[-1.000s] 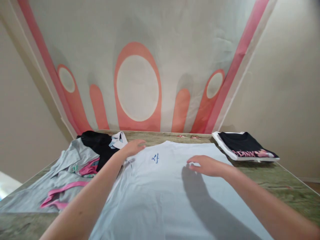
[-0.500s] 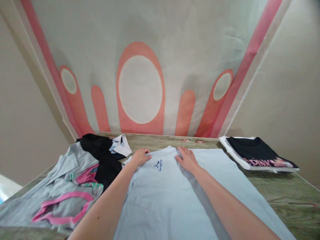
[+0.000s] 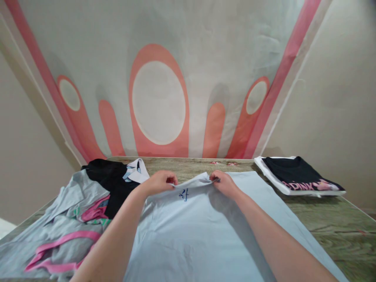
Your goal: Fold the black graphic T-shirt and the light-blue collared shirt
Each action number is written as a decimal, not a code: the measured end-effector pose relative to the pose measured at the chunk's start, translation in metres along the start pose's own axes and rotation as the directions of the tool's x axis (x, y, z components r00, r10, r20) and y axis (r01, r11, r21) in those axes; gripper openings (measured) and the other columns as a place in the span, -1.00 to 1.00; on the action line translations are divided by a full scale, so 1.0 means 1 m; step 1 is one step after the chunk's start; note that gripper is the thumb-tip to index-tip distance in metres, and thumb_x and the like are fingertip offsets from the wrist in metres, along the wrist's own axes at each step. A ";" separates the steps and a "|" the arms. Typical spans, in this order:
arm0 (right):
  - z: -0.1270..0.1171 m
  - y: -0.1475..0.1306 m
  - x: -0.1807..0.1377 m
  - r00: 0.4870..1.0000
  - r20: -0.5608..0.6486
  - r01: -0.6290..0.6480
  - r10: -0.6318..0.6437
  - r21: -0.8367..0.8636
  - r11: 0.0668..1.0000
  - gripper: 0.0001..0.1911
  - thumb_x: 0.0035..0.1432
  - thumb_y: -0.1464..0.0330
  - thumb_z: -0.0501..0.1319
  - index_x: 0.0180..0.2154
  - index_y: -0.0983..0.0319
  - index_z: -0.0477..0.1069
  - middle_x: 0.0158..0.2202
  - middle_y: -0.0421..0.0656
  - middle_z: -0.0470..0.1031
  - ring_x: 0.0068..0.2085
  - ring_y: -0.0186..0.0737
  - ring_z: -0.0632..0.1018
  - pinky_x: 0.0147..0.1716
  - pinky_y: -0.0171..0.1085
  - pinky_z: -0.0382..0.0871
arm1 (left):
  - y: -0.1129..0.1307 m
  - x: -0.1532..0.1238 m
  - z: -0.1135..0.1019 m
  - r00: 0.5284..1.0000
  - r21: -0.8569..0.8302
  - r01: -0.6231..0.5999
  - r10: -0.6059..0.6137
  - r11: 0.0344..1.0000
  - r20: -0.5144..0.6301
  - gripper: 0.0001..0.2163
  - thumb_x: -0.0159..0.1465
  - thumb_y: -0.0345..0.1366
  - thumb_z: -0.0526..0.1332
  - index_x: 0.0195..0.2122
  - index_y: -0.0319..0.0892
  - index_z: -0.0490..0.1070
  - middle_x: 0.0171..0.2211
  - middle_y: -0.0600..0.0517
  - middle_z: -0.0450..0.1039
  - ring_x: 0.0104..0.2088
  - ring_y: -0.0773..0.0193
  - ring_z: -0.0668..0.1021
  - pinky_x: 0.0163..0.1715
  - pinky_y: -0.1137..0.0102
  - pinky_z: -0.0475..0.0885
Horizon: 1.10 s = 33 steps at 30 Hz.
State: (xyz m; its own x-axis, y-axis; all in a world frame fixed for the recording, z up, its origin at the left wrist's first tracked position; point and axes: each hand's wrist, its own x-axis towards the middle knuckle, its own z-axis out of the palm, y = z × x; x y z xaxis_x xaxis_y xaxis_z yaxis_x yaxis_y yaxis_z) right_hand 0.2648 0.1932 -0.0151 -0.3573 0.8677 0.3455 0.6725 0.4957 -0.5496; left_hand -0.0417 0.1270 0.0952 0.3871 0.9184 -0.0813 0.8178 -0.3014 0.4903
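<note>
A pale blue shirt (image 3: pixel 205 231) with a small blue logo lies spread on the table in front of me. My left hand (image 3: pixel 160 182) is closed, pinching the shirt's far edge at the left of the collar. My right hand (image 3: pixel 225 182) is closed too, pinching the same edge at the right. Between the two hands the collar edge is lifted a little off the table.
A heap of grey, pink and black clothes (image 3: pixel 82 203) lies at the left. A folded stack with a black printed shirt (image 3: pixel 296 178) on top sits at the far right. The wooden table (image 3: pixel 346 227) ends at a wall with a pink-patterned cloth (image 3: pixel 160 98).
My right hand moved from the middle of the shirt up to its far edge. Both hands went from lying flat to pinching the collar edge and raising it.
</note>
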 end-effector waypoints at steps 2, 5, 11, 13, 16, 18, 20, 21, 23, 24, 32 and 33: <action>-0.011 0.008 -0.004 0.999 0.043 0.002 -0.004 0.040 0.999 -0.73 -0.11 0.55 0.04 -0.50 0.19 0.47 -0.48 -0.27 0.54 -0.37 -0.30 0.52 -0.30 -0.37 0.31 | 0.021 -0.017 -0.011 0.918 -0.139 -0.062 0.111 0.988 0.381 -0.75 0.08 -0.16 0.32 -0.23 -0.10 0.57 -0.41 0.10 0.55 -0.38 0.28 0.55 -0.38 0.50 0.39; -0.020 0.017 -0.009 0.999 0.028 -0.039 0.038 0.045 0.998 -0.71 -0.10 0.56 -0.02 -0.60 0.19 0.42 -0.59 -0.27 0.49 -0.48 -0.32 0.50 -0.41 -0.38 0.28 | 0.037 -0.026 -0.010 0.804 -0.241 -0.005 0.148 0.970 0.576 -0.68 0.19 -0.07 0.23 -0.10 -0.08 0.54 -0.37 0.07 0.57 -0.39 0.27 0.56 -0.44 0.50 0.38; -0.007 0.009 -0.011 0.986 -0.144 -0.093 0.086 -0.046 0.995 -0.76 0.06 0.48 0.05 -0.39 0.14 0.47 -0.39 -0.25 0.57 -0.35 -0.27 0.52 -0.34 -0.34 0.26 | 0.012 0.013 0.038 0.988 0.066 0.155 -0.155 0.986 -0.013 -0.75 0.18 -0.11 0.19 -0.35 -0.18 0.54 -0.41 -0.03 0.55 -0.38 0.17 0.54 -0.43 0.43 0.29; -0.003 0.007 -0.011 0.976 -0.198 -0.105 0.088 -0.076 0.992 -0.80 0.11 0.43 0.08 -0.29 0.13 0.46 -0.30 -0.21 0.57 -0.31 -0.25 0.51 -0.33 -0.33 0.25 | 0.003 0.025 0.056 0.985 0.041 0.169 -0.168 0.985 -0.029 -0.70 0.21 -0.06 0.14 -0.34 -0.17 0.53 -0.47 0.00 0.53 -0.45 0.21 0.52 -0.48 0.44 0.25; 0.000 0.008 -0.012 0.967 -0.241 -0.108 0.079 -0.107 0.988 -0.84 0.18 0.37 0.09 -0.31 0.14 0.45 -0.33 -0.19 0.55 -0.32 -0.24 0.50 -0.33 -0.33 0.25 | -0.002 0.038 0.078 0.979 0.017 0.178 -0.175 0.984 -0.108 -0.69 0.19 -0.05 0.16 -0.26 -0.17 0.51 -0.45 0.03 0.51 -0.43 0.23 0.51 -0.49 0.45 0.21; -0.001 0.011 -0.012 0.960 -0.269 -0.109 0.072 -0.124 0.986 -0.82 0.21 0.35 0.07 -0.34 0.14 0.45 -0.37 -0.19 0.54 -0.33 -0.23 0.49 -0.32 -0.32 0.25 | -0.004 0.045 0.087 0.973 0.013 0.174 -0.170 0.985 -0.155 -0.73 0.14 -0.09 0.20 -0.30 -0.18 0.51 -0.46 0.04 0.50 -0.41 0.23 0.50 -0.49 0.45 0.20; -0.002 0.013 -0.011 0.948 -0.311 -0.120 0.072 -0.138 0.983 -0.80 0.24 0.35 0.05 -0.32 0.14 0.45 -0.35 -0.18 0.54 -0.30 -0.22 0.50 -0.27 -0.30 0.26 | -0.008 0.055 0.086 0.973 0.007 0.162 -0.158 0.987 -0.169 -0.77 0.11 -0.13 0.22 -0.39 -0.19 0.52 -0.49 0.07 0.49 -0.43 0.24 0.49 -0.49 0.46 0.21; -0.003 0.014 -0.010 0.939 -0.336 -0.129 0.074 -0.143 0.981 -0.79 0.26 0.34 0.05 -0.30 0.14 0.46 -0.33 -0.17 0.55 -0.28 -0.20 0.50 -0.23 -0.28 0.26 | -0.012 0.062 0.081 0.972 0.007 0.160 -0.156 0.987 -0.175 -0.78 0.11 -0.14 0.22 -0.42 -0.19 0.52 -0.50 0.08 0.49 -0.43 0.24 0.49 -0.49 0.46 0.23; -0.005 0.016 -0.008 0.919 -0.386 -0.150 0.083 -0.149 0.977 -0.77 0.28 0.33 0.03 -0.25 0.16 0.46 -0.28 -0.13 0.55 -0.21 -0.17 0.49 -0.16 -0.24 0.25 | -0.022 0.076 0.064 0.962 0.021 0.179 -0.171 0.984 -0.212 -0.79 0.12 -0.15 0.21 -0.40 -0.19 0.52 -0.48 0.08 0.51 -0.40 0.22 0.50 -0.46 0.45 0.27; -0.006 0.017 -0.008 0.909 -0.408 -0.161 0.087 -0.150 0.976 -0.76 0.29 0.33 0.02 -0.24 0.17 0.46 -0.26 -0.12 0.55 -0.18 -0.15 0.48 -0.13 -0.22 0.25 | -0.027 0.084 0.053 0.950 0.039 0.205 -0.190 0.978 -0.247 -0.79 0.14 -0.16 0.20 -0.37 -0.19 0.52 -0.44 0.07 0.53 -0.36 0.20 0.52 -0.43 0.44 0.29; -0.006 0.023 -0.006 0.894 -0.437 -0.176 0.098 -0.142 0.974 -0.78 0.22 0.42 0.06 -0.23 0.19 0.48 -0.20 -0.08 0.52 -0.10 -0.12 0.45 -0.06 -0.19 0.25 | -0.040 0.117 -0.005 0.774 0.185 0.502 -0.344 0.845 -0.532 -0.65 0.25 -0.38 0.08 0.07 -0.22 0.33 0.06 -0.27 0.37 0.07 -0.05 0.42 -0.06 0.18 0.35; -0.006 0.023 -0.006 0.898 -0.428 -0.175 0.099 -0.141 0.974 -0.77 0.21 0.44 0.06 -0.22 0.19 0.48 -0.19 -0.09 0.52 -0.09 -0.13 0.45 -0.06 -0.20 0.25 | -0.035 0.116 -0.002 0.781 0.208 0.497 -0.330 0.843 -0.530 -0.63 0.27 -0.39 0.05 0.10 -0.22 0.30 0.10 -0.28 0.33 0.10 -0.05 0.40 -0.02 0.15 0.33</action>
State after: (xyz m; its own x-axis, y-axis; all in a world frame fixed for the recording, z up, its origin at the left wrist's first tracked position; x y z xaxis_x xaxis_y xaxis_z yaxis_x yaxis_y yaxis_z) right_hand 0.2863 0.1996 -0.0257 0.0232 0.8133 0.5814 0.8091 0.3263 -0.4888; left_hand -0.0263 0.2448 0.0701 -0.1929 0.9528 0.2345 0.9699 0.1490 0.1924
